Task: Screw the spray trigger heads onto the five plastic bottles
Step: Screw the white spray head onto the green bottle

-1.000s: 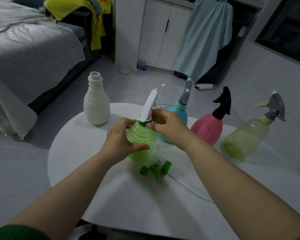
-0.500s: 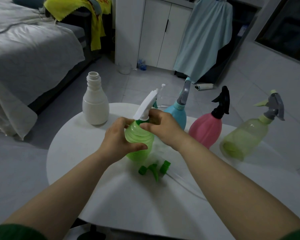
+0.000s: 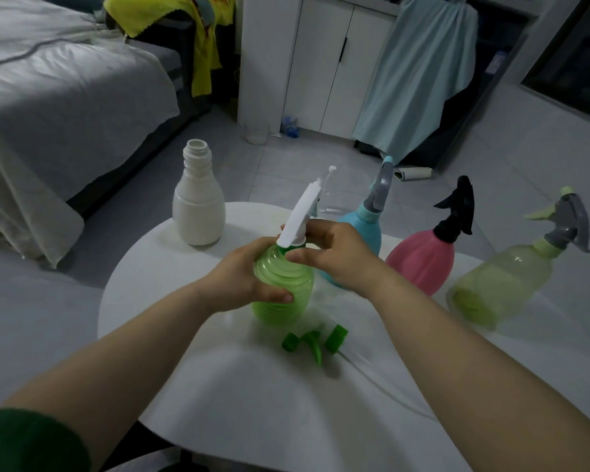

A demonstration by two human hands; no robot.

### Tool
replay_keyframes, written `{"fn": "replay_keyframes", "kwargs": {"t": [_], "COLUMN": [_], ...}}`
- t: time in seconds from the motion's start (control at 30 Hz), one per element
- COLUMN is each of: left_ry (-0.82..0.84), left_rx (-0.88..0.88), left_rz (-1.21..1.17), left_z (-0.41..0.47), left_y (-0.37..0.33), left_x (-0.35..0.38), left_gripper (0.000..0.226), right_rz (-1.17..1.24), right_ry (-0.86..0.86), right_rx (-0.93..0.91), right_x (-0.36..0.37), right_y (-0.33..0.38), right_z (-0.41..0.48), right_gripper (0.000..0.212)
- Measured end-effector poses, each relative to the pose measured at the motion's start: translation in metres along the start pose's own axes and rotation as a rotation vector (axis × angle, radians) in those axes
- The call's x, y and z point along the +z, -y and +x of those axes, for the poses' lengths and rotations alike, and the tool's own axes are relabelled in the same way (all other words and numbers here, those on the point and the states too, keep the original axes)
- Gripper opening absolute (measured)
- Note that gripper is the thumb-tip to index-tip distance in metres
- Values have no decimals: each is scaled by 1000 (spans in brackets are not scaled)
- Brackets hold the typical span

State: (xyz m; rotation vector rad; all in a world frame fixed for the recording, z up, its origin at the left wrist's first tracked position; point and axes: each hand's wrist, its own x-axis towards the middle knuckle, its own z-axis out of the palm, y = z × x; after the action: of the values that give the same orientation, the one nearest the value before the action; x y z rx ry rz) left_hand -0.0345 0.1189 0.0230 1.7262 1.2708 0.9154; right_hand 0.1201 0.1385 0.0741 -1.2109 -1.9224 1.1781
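Note:
A ribbed green bottle (image 3: pixel 286 298) stands at the middle of the round white table (image 3: pixel 191 335). My left hand (image 3: pixel 242 277) wraps its left side. My right hand (image 3: pixel 334 253) pinches the collar of the white trigger head (image 3: pixel 302 212) on the bottle's neck; the head leans up and to the right. A white bottle (image 3: pixel 198 209) with a bare neck stands at the back left. Blue (image 3: pixel 367 226), pink (image 3: pixel 423 264) and pale yellow-green (image 3: pixel 501 284) bottles with heads fitted line the right side. A loose green trigger head (image 3: pixel 314 342) with a clear tube lies just in front.
The table's edge curves close around the white bottle on the left and below my forearms. A bed (image 3: pixel 58 107) lies far left, a white cupboard (image 3: pixel 321 59) and hanging light-blue cloth (image 3: pixel 419 73) behind. A small clear pump bottle (image 3: pixel 327 192) stands behind the green bottle.
The white trigger head has turned on the green bottle's neck under my right hand, its nozzle swinging and tilting further. My left hand kept its hold on the bottle.

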Motion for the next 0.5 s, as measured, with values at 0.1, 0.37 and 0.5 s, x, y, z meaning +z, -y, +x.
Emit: {"fn": "replay_keyframes", "kwargs": {"t": [0.1,0.37,0.5], "left_ry": [-95,-156,-161], "left_rx": [32,47,29], "left_rz": [26,110,123], "left_z": [-3,-9,-12], "left_y": [3,-1,-3], "left_x": [6,10,9], "left_gripper": [76,81,83], "right_rz": [-30,-101,-131], "right_ry": [-125,-363,-349], "right_rx": [-30,-33,-22], "right_x": [8,31,30], "right_y": [-2,0,6], "right_z": [-6,-16,-19], "right_gripper": [34,31,32]}}
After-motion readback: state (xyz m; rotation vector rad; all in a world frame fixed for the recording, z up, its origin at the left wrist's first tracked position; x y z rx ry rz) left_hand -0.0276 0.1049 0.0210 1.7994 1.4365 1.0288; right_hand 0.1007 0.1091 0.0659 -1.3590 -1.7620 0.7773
